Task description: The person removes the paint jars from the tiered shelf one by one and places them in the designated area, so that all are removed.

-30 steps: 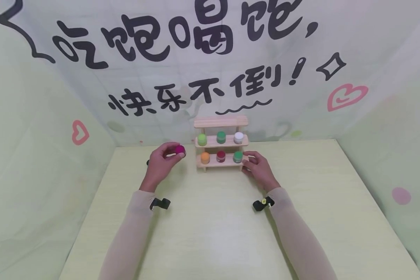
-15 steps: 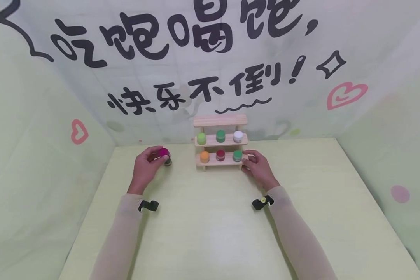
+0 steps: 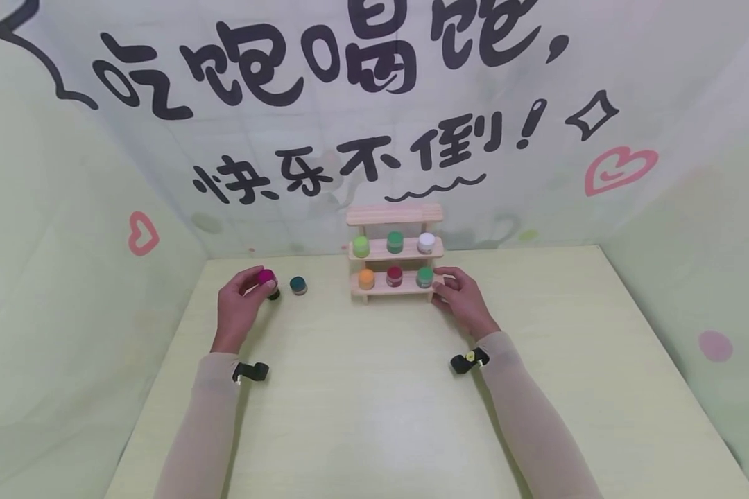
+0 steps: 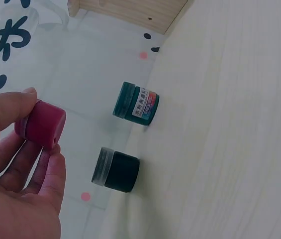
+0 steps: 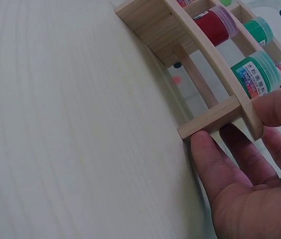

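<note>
My left hand [image 3: 240, 312] pinches a magenta paint jar [image 4: 43, 124] between thumb and fingers, held off the table at the left. Just beyond it stands a black paint jar [image 4: 116, 170], mostly hidden by the hand in the head view. To the right of that, a teal paint jar [image 3: 298, 285] with a printed label stands on the table. My right hand [image 3: 465, 301] grips the right end of a small wooden tiered shelf [image 5: 210, 119]. In the right wrist view the thumb lies at the lower board's end, beside a green paint jar [image 5: 255, 74], and fingers touch the leg.
The lower tier also bears an orange jar [image 3: 366, 279] and a dark red jar [image 3: 394, 276]. On the middle tier stand a light green jar [image 3: 360, 247], a green jar [image 3: 395, 242] and a white jar [image 3: 426, 243]. A printed cloth [image 3: 324, 229] hangs behind the table [image 3: 374, 388].
My left hand has moved left and slightly nearer with the magenta jar, away from the shelf, uncovering the teal jar. My right hand stays at the shelf's end.
</note>
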The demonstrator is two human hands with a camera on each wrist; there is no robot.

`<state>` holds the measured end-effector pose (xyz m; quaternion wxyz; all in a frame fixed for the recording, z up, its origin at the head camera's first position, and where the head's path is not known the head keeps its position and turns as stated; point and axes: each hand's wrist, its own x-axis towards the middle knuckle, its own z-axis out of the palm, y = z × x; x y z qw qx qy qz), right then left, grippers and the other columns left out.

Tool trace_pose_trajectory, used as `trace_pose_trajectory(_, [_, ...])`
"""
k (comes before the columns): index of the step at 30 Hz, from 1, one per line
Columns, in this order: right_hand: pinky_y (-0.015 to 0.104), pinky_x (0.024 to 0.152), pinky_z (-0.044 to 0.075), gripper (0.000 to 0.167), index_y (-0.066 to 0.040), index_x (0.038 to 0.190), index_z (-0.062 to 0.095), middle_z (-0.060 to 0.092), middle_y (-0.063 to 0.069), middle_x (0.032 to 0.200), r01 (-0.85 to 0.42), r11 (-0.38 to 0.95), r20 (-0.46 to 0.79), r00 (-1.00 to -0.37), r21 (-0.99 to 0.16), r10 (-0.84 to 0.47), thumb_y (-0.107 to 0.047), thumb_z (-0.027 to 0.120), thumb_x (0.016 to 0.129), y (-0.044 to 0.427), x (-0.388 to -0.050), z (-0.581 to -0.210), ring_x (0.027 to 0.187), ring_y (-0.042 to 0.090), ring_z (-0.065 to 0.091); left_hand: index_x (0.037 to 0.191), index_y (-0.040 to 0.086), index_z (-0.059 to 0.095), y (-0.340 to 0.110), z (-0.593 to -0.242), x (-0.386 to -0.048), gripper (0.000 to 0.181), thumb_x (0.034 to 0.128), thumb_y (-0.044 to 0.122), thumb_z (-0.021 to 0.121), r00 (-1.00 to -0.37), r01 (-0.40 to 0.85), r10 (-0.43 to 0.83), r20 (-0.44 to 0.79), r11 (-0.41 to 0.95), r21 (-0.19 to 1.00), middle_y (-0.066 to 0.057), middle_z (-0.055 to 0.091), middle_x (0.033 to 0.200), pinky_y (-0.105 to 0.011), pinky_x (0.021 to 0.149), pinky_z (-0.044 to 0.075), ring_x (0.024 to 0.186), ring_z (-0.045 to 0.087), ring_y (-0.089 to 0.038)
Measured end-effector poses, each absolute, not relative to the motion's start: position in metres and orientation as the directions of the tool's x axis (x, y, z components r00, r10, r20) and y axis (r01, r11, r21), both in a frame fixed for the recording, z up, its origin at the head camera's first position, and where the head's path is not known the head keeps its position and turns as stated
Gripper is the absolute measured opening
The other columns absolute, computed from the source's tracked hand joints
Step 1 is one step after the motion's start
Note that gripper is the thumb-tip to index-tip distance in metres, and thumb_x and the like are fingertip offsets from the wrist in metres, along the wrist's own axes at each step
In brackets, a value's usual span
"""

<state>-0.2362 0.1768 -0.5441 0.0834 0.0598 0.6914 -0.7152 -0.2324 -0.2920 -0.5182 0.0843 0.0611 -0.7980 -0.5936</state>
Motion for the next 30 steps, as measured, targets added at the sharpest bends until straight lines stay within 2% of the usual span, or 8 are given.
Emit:
trace_pose_trajectory(5, [0.033,0.097,0.063,0.042,-0.009,0.146,0.054,0.069,0.011,0.128,0.213,-0.022,-0.212,-0.977,-0.977,-0.036,-0.011,0.064,0.105,0.176,-0.236,-0.542,0.106,0.013,0.072,0.143,0.017,0.065,-0.302,-0.523,-0.231,0.056,0.0933,0.035,0.083,-0.969,-0.014,-0.24,0.057,0.285,0.958,-0.008,0.066,0.141,-0.011,0.092,0.056,0.125,0.063,-0.011])
trace_pose_trajectory(11, [0.033,0.095,0.063,0.041,-0.009,0.145,0.055,0.069,0.004,0.118,0.214,-0.032,-0.213,-0.976,-0.976,-0.037,-0.01,0.065,0.105,0.175,-0.236,-0.541,0.102,0.012,0.072,0.146,0.012,0.062,-0.315,-0.529,-0.232,0.061,0.0935,0.037,0.082,-0.962,-0.048,-0.27,0.034,0.294,0.955,-0.01,0.067,0.143,-0.009,0.091,0.056,0.126,0.065,-0.012])
trace_pose_trajectory(16, [0.033,0.095,0.063,0.041,-0.009,0.145,0.055,0.069,0.004,0.118,0.216,-0.032,-0.215,-0.976,-0.976,-0.035,-0.01,0.065,0.105,0.176,-0.237,-0.541,0.102,0.012,0.072,0.149,0.013,0.059,-0.325,-0.533,-0.234,0.061,0.0955,0.035,0.081,-0.953,-0.111,-0.301,-0.02,0.288,0.951,-0.012,0.065,0.147,-0.01,0.096,0.054,0.13,0.065,-0.015])
trace_pose_trajectory(24, [0.035,0.098,0.062,0.041,-0.01,0.145,0.055,0.067,0.013,0.131,0.224,-0.02,-0.223,-0.974,-0.974,-0.037,-0.011,0.064,0.105,0.177,-0.237,-0.542,0.106,0.013,0.072,0.152,0.011,0.056,-0.334,-0.539,-0.241,0.059,0.0992,0.029,0.077,-0.936,-0.198,-0.343,-0.085,0.309,0.93,-0.015,0.062,0.151,-0.022,0.11,0.052,0.137,0.061,-0.025])
trace_pose_trajectory(30, [0.035,0.098,0.062,0.041,-0.01,0.145,0.055,0.068,0.014,0.131,0.224,-0.021,-0.223,-0.974,-0.974,-0.04,-0.012,0.065,0.105,0.177,-0.237,-0.541,0.106,0.012,0.071,0.152,0.014,0.057,-0.337,-0.546,-0.245,0.059,0.0983,0.027,0.078,-0.918,-0.25,-0.378,-0.123,0.307,0.918,-0.014,0.062,0.151,-0.031,0.115,0.05,0.138,0.061,-0.025])
